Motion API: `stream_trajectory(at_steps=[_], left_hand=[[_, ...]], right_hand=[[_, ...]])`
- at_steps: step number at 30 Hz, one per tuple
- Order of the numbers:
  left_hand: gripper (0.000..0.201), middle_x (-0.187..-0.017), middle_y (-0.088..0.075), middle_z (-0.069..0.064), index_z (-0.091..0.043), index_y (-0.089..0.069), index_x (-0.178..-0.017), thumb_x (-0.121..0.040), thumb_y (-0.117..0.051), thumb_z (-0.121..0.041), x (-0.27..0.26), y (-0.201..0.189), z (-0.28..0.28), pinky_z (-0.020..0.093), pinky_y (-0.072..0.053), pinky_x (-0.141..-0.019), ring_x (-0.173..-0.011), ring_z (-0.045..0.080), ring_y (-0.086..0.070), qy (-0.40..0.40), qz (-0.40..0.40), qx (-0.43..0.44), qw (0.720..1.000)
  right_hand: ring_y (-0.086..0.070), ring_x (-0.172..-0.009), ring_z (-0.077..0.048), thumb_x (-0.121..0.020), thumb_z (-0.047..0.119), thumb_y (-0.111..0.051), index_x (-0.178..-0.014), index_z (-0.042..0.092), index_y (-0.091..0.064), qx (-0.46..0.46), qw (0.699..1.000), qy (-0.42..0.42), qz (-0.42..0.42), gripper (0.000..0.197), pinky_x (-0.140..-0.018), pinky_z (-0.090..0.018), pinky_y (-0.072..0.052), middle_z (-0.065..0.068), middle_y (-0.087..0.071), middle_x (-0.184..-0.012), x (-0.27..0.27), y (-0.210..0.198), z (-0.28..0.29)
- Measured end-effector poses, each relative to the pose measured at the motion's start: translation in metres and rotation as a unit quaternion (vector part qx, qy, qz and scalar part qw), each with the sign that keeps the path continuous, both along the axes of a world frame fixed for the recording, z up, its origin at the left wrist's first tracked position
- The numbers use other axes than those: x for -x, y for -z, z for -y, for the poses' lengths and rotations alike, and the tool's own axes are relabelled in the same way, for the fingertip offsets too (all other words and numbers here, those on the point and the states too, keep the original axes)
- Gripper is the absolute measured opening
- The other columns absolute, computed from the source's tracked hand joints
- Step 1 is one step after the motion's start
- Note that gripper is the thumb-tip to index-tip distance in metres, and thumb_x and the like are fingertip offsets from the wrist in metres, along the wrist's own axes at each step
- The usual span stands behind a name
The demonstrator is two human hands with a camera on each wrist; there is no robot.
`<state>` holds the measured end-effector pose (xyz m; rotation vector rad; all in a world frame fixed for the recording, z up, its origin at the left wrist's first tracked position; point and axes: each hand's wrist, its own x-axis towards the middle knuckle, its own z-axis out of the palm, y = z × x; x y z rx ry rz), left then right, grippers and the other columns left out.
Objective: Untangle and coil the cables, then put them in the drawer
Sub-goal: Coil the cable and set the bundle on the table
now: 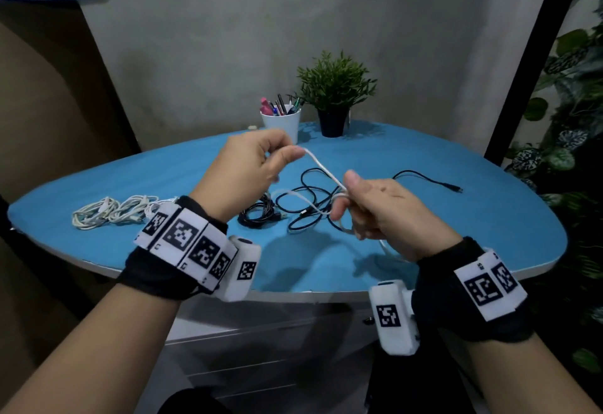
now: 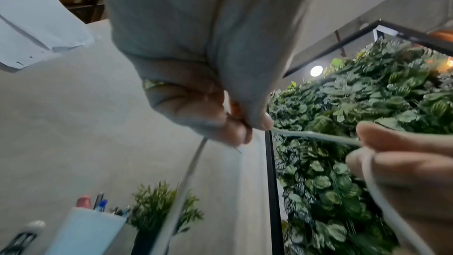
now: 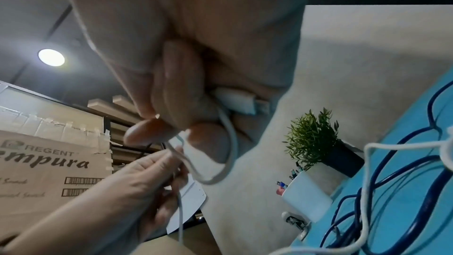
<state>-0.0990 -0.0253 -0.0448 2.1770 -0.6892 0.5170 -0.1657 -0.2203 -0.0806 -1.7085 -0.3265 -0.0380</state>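
Head view: above the blue surface, the left hand pinches a white cable between thumb and fingers, and the right hand grips the same cable, a loop wound round its fingers. Loose black cables lie on the surface under the hands; coiled white cables lie to the left. Left wrist view: the cable runs taut from the left fingertips to the right hand. Right wrist view: the right hand clasps the cable's white plug in its palm.
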Motion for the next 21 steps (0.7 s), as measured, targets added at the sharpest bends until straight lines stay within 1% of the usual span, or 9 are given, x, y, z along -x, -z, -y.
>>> stream_trajectory(at_steps=[2, 5, 8, 11, 14, 17, 19, 20, 21], left_hand=[[0.023, -0.062, -0.056, -0.002, -0.022, -0.062, -0.074, -0.089, -0.059, -0.038, -0.002, 0.009, 0.002, 0.025, -0.043, -0.047, -0.042, 0.012, -0.054, -0.009, -0.062, -0.021, 0.998], [0.022, -0.061, -0.058, -0.006, -0.028, -0.063, -0.077, -0.092, -0.053, -0.041, 0.005, 0.026, 0.013, 0.024, -0.043, -0.043, -0.037, 0.012, -0.051, -0.013, -0.123, -0.065, 0.990], [0.019, -0.064, -0.062, -0.003, -0.027, -0.060, -0.082, -0.095, -0.050, -0.035, 0.018, 0.041, 0.030, 0.026, -0.048, -0.044, -0.036, 0.012, -0.052, 0.017, -0.159, -0.125, 0.979], [0.012, -0.069, -0.064, 0.002, -0.023, -0.058, -0.090, -0.096, -0.048, -0.028, 0.031, 0.052, 0.039, 0.024, -0.049, -0.045, -0.037, 0.015, -0.053, 0.047, -0.197, -0.161, 0.966], [0.013, -0.072, -0.064, 0.001, -0.020, -0.057, -0.094, -0.097, -0.046, -0.026, 0.041, 0.060, 0.038, 0.025, -0.049, -0.050, -0.041, 0.015, -0.058, 0.074, -0.222, -0.209, 0.949], [0.014, -0.076, -0.063, -0.003, -0.025, -0.057, -0.089, -0.097, -0.046, -0.028, 0.049, 0.064, 0.032, 0.030, -0.053, -0.060, -0.051, 0.013, -0.065, 0.120, -0.242, -0.244, 0.931], [0.012, -0.075, -0.060, -0.008, -0.030, -0.055, -0.085, -0.096, -0.049, -0.030, 0.053, 0.063, 0.029, 0.026, -0.050, -0.066, -0.063, 0.008, -0.064, 0.160, -0.218, -0.271, 0.924], [0.012, -0.076, -0.059, -0.009, -0.030, -0.055, -0.085, -0.095, -0.050, -0.030, 0.053, 0.062, 0.029, 0.026, -0.048, -0.068, -0.069, 0.008, -0.061, 0.175, -0.196, -0.273, 0.925], [0.011, -0.079, -0.059, -0.008, -0.028, -0.056, -0.085, -0.095, -0.051, -0.029, 0.051, 0.060, 0.028, 0.027, -0.047, -0.071, -0.074, 0.010, -0.058, 0.183, -0.173, -0.265, 0.931]], right_hand=[[-0.025, -0.039, -0.011, -0.094, 0.035, -0.049, -0.061, 0.009, -0.057, -0.013, 1.000, -0.020, 0.011, 0.044, -0.047, -0.025, -0.029, 0.007, -0.030, -0.039, 0.003, -0.002, 0.000], [-0.017, -0.035, -0.010, -0.100, 0.023, -0.037, -0.062, 0.007, -0.048, -0.133, 0.991, -0.009, 0.015, 0.042, -0.049, -0.032, -0.015, 0.004, -0.025, -0.037, 0.000, -0.007, 0.001], [-0.034, -0.032, -0.011, -0.101, 0.022, -0.032, -0.074, 0.006, -0.052, -0.232, 0.972, 0.021, 0.020, 0.038, -0.042, -0.024, -0.026, -0.005, -0.052, -0.047, -0.003, -0.014, 0.005], [-0.067, -0.060, -0.016, -0.101, 0.020, -0.031, -0.092, 0.003, -0.058, -0.315, 0.949, 0.024, 0.007, 0.033, -0.055, -0.022, -0.051, -0.012, -0.072, -0.085, -0.006, -0.016, 0.014], [-0.067, -0.099, -0.025, -0.100, 0.014, -0.035, -0.102, 0.001, -0.059, -0.374, 0.927, 0.038, 0.015, 0.028, -0.082, -0.033, -0.057, -0.012, -0.069, -0.100, -0.012, -0.013, 0.024], [-0.060, -0.098, -0.020, -0.099, 0.010, -0.039, -0.099, 0.011, -0.062, -0.304, 0.945, 0.117, 0.034, 0.023, -0.087, -0.031, -0.050, -0.004, -0.067, -0.090, -0.017, -0.007, 0.027], [-0.059, -0.086, -0.027, -0.098, 0.008, -0.041, -0.097, 0.017, -0.064, -0.153, 0.967, 0.191, 0.066, 0.024, -0.074, -0.027, -0.044, -0.017, -0.063, -0.094, -0.018, -0.002, 0.025], [-0.058, -0.093, -0.030, -0.098, 0.009, -0.042, -0.097, 0.019, -0.063, -0.072, 0.970, 0.217, 0.082, 0.024, -0.073, -0.028, -0.045, -0.021, -0.063, -0.103, -0.018, 0.001, 0.024], [-0.056, -0.100, -0.027, -0.098, 0.010, -0.042, -0.096, 0.020, -0.063, -0.003, 0.970, 0.222, 0.094, 0.023, -0.080, -0.031, -0.046, -0.019, -0.063, -0.111, -0.017, 0.004, 0.023]])
